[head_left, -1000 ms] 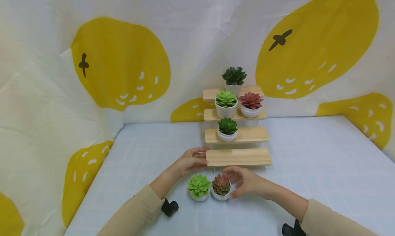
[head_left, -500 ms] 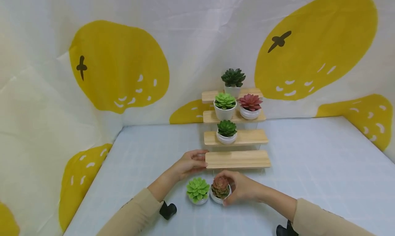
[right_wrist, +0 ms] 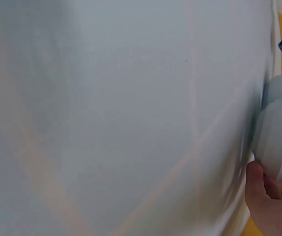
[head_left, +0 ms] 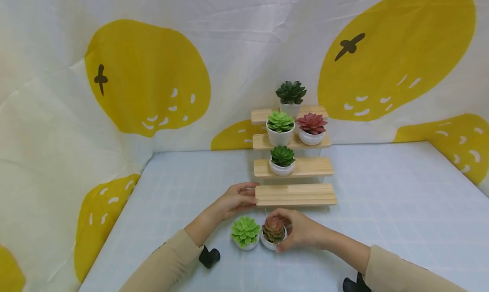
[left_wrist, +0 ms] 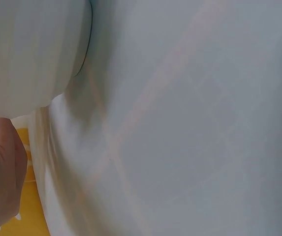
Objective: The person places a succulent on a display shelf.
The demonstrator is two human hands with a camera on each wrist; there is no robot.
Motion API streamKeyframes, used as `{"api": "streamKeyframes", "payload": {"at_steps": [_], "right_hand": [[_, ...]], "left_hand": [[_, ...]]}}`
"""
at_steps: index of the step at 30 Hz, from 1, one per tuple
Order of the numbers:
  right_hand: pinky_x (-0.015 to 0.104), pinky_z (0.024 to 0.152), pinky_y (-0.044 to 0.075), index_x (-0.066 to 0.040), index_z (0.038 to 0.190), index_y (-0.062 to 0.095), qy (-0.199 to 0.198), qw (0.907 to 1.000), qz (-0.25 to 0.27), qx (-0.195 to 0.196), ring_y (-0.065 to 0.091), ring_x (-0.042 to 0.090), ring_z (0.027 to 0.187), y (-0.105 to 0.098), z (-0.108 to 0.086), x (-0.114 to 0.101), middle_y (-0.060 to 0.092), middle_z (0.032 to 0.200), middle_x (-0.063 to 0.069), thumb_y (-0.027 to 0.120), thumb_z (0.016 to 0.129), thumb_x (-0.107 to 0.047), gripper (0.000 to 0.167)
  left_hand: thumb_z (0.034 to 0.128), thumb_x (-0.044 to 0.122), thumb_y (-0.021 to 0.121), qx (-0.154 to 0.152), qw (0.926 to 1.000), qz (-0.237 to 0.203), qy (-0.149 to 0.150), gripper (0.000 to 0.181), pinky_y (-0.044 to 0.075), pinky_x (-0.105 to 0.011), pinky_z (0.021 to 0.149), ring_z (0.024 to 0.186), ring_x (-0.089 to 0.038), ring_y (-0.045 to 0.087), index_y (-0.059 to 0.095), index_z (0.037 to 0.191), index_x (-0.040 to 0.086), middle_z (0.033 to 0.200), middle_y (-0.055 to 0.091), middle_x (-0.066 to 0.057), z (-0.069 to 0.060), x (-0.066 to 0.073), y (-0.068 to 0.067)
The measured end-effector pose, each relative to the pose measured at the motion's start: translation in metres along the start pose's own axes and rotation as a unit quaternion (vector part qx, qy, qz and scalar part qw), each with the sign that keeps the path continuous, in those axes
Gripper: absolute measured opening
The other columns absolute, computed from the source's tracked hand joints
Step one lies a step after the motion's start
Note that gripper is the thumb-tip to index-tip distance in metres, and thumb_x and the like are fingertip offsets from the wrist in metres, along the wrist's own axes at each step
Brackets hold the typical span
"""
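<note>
In the head view, my right hand (head_left: 299, 229) grips the small white pot of a reddish-brown succulent (head_left: 273, 230), thumb at the front and fingers around its far side. The pot rests on the table. My left hand (head_left: 233, 201) holds the left end of the lowest wooden tier (head_left: 296, 194) of a stepped display stand. A bright green potted succulent (head_left: 245, 231) stands just left of the gripped pot. A white pot (left_wrist: 27, 54) fills a corner of the left wrist view. The right wrist view shows my thumb against a white pot (right_wrist: 278, 132).
Higher tiers carry a green succulent (head_left: 282, 158), a light green one (head_left: 280, 128), a dark red one (head_left: 311, 128) and a dark green one (head_left: 291, 97). A pale checked cloth (head_left: 183, 181) covers the table. A patterned curtain (head_left: 244, 50) hangs behind.
My right hand has moved left and closed around the reddish-brown succulent's pot. My left hand keeps its hold on the stand. The pots have not visibly moved.
</note>
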State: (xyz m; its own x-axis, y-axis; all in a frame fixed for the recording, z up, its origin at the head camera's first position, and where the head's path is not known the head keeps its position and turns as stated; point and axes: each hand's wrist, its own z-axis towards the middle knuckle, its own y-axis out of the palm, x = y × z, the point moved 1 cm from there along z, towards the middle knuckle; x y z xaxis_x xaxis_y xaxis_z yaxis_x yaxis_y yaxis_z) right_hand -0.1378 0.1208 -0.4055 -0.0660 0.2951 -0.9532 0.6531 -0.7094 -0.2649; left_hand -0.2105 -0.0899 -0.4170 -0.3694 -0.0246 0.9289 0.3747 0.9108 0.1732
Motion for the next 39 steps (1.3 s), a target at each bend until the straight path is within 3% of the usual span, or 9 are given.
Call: {"api": "streamKeyframes", "payload": {"at_steps": [9, 16, 22, 25, 29, 39], "right_hand": [[0.038, 0.077, 0.049, -0.002, 0.123, 0.052, 0.000, 0.9999, 0.011, 0.010, 0.051, 0.026, 0.096, -0.007, -0.008, -0.009, 0.057, 0.108, 0.008, 0.082, 0.068, -0.009, 0.063], [0.040, 0.080, 0.048, -0.007, 0.121, 0.054, -0.005, 0.9995, -0.006, 0.030, 0.051, 0.027, 0.099, -0.019, -0.016, -0.020, 0.057, 0.111, 0.008, 0.082, 0.068, -0.013, 0.061], [0.034, 0.083, 0.050, 0.001, 0.127, 0.048, -0.025, 0.9987, -0.009, 0.044, 0.054, 0.026, 0.102, -0.037, -0.021, -0.031, 0.056, 0.115, 0.011, 0.081, 0.070, -0.013, 0.066], [0.031, 0.085, 0.050, 0.000, 0.128, 0.048, -0.020, 0.9978, -0.023, 0.059, 0.054, 0.025, 0.105, -0.047, -0.025, -0.039, 0.056, 0.117, 0.011, 0.081, 0.071, -0.014, 0.067], [0.037, 0.090, 0.047, -0.002, 0.128, 0.048, -0.013, 0.9949, -0.054, 0.084, 0.051, 0.025, 0.109, -0.060, -0.030, -0.047, 0.056, 0.117, 0.011, 0.080, 0.072, -0.016, 0.066], [0.038, 0.091, 0.045, -0.004, 0.132, 0.045, 0.005, 0.9829, -0.088, 0.161, 0.047, 0.027, 0.113, -0.094, -0.037, -0.056, 0.051, 0.124, 0.013, 0.078, 0.075, -0.018, 0.067]], "left_hand": [[0.0833, -0.011, 0.059, 0.003, 1.0000, 0.006, 0.001, 0.054, 0.052, -0.033, 0.083, 0.096, -0.021, 0.058, 0.045, 0.134, -0.003, 0.124, 0.055, -0.022, -0.001, 0.001, 0.001], [0.0832, -0.011, 0.059, 0.005, 1.0000, 0.004, -0.002, 0.054, 0.052, -0.031, 0.081, 0.092, -0.019, 0.059, 0.046, 0.134, -0.002, 0.119, 0.057, -0.018, -0.001, 0.000, 0.001], [0.0833, -0.011, 0.060, 0.007, 1.0000, 0.002, -0.005, 0.054, 0.052, -0.028, 0.077, 0.091, -0.018, 0.059, 0.046, 0.134, -0.001, 0.119, 0.056, -0.017, 0.001, 0.001, 0.000], [0.0836, -0.010, 0.060, 0.005, 1.0000, 0.001, -0.005, 0.053, 0.052, -0.027, 0.077, 0.091, -0.018, 0.059, 0.046, 0.134, -0.001, 0.119, 0.056, -0.017, 0.001, 0.001, 0.000], [0.0834, -0.010, 0.060, 0.006, 1.0000, 0.001, -0.004, 0.053, 0.053, -0.028, 0.077, 0.091, -0.018, 0.059, 0.046, 0.134, -0.001, 0.119, 0.056, -0.017, 0.001, 0.003, 0.000], [0.0832, -0.011, 0.060, 0.009, 0.9999, 0.007, -0.006, 0.053, 0.053, -0.031, 0.082, 0.091, -0.019, 0.059, 0.046, 0.134, -0.001, 0.119, 0.056, -0.018, -0.001, 0.002, 0.001]]}}
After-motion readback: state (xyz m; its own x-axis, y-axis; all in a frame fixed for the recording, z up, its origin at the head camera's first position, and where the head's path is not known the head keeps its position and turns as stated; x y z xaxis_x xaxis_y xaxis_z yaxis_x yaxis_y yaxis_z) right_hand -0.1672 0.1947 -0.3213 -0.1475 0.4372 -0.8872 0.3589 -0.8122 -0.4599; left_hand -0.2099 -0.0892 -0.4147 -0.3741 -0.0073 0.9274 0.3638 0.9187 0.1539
